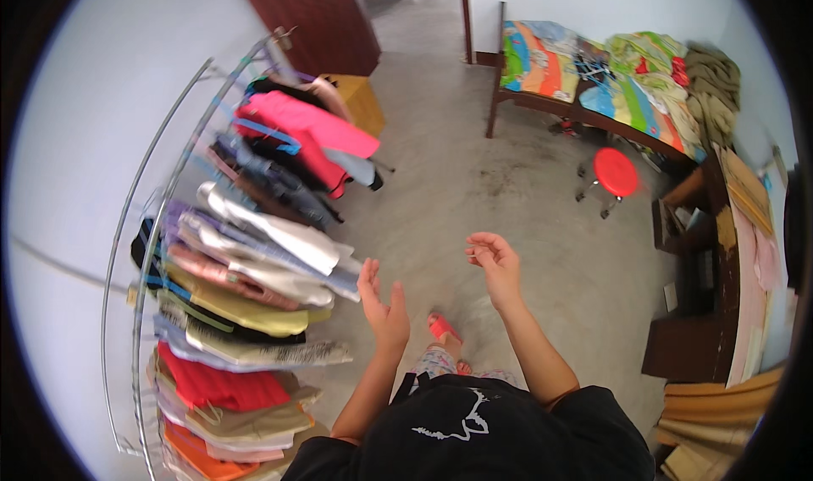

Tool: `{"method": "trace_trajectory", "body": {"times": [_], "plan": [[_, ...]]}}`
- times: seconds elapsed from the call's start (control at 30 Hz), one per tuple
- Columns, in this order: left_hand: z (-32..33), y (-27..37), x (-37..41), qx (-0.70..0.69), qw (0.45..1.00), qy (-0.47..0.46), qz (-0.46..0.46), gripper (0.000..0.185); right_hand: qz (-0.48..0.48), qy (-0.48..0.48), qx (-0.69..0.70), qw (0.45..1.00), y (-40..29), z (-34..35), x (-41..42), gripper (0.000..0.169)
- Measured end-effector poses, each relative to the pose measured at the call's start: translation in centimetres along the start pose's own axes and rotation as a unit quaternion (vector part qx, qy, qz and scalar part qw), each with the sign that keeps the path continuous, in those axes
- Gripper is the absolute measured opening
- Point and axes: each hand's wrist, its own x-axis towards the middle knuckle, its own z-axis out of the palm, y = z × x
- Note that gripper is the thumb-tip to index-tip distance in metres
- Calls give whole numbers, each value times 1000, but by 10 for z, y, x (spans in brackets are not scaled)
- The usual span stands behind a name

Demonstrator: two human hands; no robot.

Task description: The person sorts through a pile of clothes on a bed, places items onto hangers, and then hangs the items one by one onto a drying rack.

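Note:
My left hand (383,306) is raised beside the hanging clothes, thumb apart from the fingers, with nothing held in it. Its fingertips are close to the end of a white garment (298,239) on the rack; whether they touch is unclear. Over the floor, my right hand (497,266) is held up with its fingers curled and thumb near them; a thin pale line shows at the fingertips, too small to identify. Many garments hang on a metal clothes rack (166,189), among them a pink jacket (305,119), a yellow-green garment (235,303) and a red one (222,376).
A red round stool (615,172) on casters stands near a bed with a striped cover (540,62) and heaped bedding. At right is a dark wooden desk (724,290). A brown door (317,17) and a yellowish box (359,103) are beyond the rack.

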Motion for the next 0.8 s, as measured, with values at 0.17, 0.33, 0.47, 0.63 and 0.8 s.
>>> {"method": "trace_trajectory", "body": {"times": [0.17,0.33,0.47,0.63,0.8], "plan": [[99,-22,69,-34,992,-113,-46,53,-4,70,-12,997,-21,-48,74,17],[213,-37,152,-142,963,-206,-100,44,-12,108,-94,990,-53,-100,158,16],[299,-50,197,-171,945,-255,-113,34,-12,153,-117,981,-69,-151,217,16],[401,-74,238,-165,921,-322,-144,25,3,254,-88,963,-76,-227,264,15],[519,-77,274,-177,901,-367,-146,19,0,319,-63,946,-85,-322,329,15]]}}
